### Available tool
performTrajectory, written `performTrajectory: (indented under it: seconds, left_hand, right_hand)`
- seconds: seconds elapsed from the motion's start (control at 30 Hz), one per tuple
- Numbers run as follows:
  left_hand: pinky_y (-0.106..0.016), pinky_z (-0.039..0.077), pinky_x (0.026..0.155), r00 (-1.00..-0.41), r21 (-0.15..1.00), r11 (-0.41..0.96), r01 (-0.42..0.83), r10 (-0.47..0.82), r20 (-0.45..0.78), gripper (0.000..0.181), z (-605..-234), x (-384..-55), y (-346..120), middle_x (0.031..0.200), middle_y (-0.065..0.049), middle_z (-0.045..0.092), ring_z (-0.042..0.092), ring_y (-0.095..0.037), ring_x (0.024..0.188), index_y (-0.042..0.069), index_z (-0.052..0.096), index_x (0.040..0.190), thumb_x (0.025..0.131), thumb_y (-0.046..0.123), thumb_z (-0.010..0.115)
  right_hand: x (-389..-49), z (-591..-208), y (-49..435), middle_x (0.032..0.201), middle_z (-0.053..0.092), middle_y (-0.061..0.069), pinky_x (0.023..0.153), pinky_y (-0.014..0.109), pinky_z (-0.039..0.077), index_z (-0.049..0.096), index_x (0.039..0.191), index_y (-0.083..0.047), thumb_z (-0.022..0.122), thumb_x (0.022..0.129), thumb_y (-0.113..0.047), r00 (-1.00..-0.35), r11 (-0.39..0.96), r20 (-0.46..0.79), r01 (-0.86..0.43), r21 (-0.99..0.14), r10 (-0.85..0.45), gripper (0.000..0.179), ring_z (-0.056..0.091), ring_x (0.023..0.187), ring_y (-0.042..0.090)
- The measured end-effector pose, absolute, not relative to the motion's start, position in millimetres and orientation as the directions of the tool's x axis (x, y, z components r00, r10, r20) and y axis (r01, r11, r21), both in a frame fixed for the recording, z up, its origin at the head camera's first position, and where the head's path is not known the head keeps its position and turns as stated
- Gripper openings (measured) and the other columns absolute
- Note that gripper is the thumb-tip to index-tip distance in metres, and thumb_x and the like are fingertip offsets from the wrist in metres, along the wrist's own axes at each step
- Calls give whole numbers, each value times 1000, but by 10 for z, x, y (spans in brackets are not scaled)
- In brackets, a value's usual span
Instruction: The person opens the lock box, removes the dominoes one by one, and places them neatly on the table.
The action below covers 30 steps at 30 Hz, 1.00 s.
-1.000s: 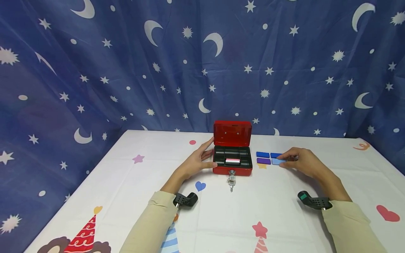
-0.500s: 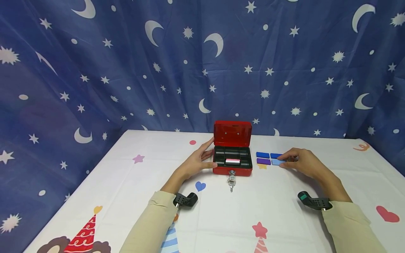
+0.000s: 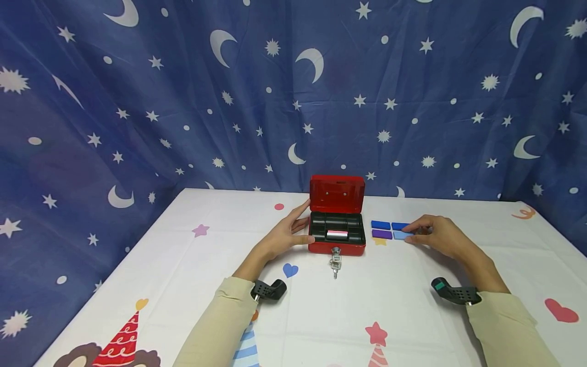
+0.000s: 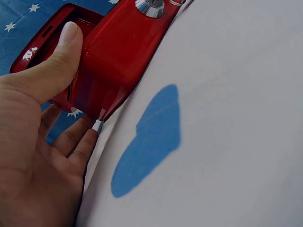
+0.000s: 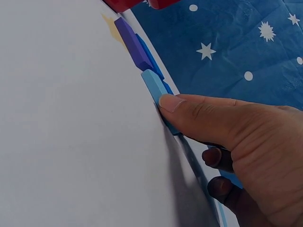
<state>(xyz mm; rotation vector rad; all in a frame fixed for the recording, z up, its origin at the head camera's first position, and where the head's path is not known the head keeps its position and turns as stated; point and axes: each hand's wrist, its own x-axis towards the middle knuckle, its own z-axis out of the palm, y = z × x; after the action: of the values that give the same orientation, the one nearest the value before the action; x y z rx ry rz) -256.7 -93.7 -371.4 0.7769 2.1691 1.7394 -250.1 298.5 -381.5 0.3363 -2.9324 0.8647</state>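
Observation:
A red cash box [image 3: 337, 248] stands with its lid up and a black compartment tray [image 3: 321, 221] inside. Beside its left end is my left hand [image 3: 285, 235], thumb lying straight on the front corner and fingers along the side. A pink and white piece [image 3: 337, 233] lies in the tray. On the right, my right hand [image 3: 433, 234] pinches a light blue block [image 5: 153, 84] between thumb and index finger; the block lies on the cloth. A purple block [image 3: 382, 234] and two dark blue blocks [image 3: 380, 224] lie close by, the right one partly hidden by my fingers.
Keys [image 3: 336, 265] hang from the lock at the front of the box. A white printed tablecloth [image 3: 339, 316] covers the table. Behind the table's back edge hangs a dark blue curtain [image 3: 257, 92] with moons and stars.

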Motion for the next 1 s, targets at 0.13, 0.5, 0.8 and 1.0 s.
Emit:
performTrajectory:
  seconds: [0.13, 0.5, 0.8, 1.0]
  left_hand:
    - [-45, 27, 111, -824, 957, 147, 249, 552, 129, 94, -3736, -2592, -942, 158, -13, 12, 31, -35, 137, 17, 16, 155, 81, 0, 72]
    - [-39, 30, 110, -834, 949, 160, 270, 531, 148, 96, -3966, -2742, -947, 158, -3, 16, 35, -26, 136, 32, 19, 153, 81, 5, 75]
    - [-32, 33, 108, -847, 946, 181, 270, 511, 144, 95, -3966, -2733, -945, 157, 2, 19, 39, -19, 134, 36, 22, 152, 80, 8, 77]
    - [-34, 34, 107, -849, 945, 186, 270, 509, 143, 95, -3962, -2730, -952, 157, -2, 20, 39, -20, 134, 36, 22, 152, 79, 9, 77]
  right_hand:
    - [-2507, -3817, 2989, 82, 52, 4, 64, 32, 37, 74, 105, -5, 80, 78, -25, -974, 819, 124, -225, -528, -188, 34, 45, 81, 23]
    - [-2489, -3735, 3002, 87, 60, 3, 59, 29, 37, 72, 108, -6, 79, 79, -25, -962, 823, 162, -271, -500, -219, 35, 46, 78, 22]
    - [-2471, -3594, 2913, 90, 63, 5, 58, 30, 37, 71, 111, -9, 74, 84, -21, -942, 823, 255, -319, -471, -219, 29, 46, 79, 22]
    - [-2460, -3485, 2774, 89, 63, 4, 55, 29, 41, 71, 109, -10, 72, 86, -23, -922, 807, 321, -354, -473, -216, 26, 47, 79, 22]
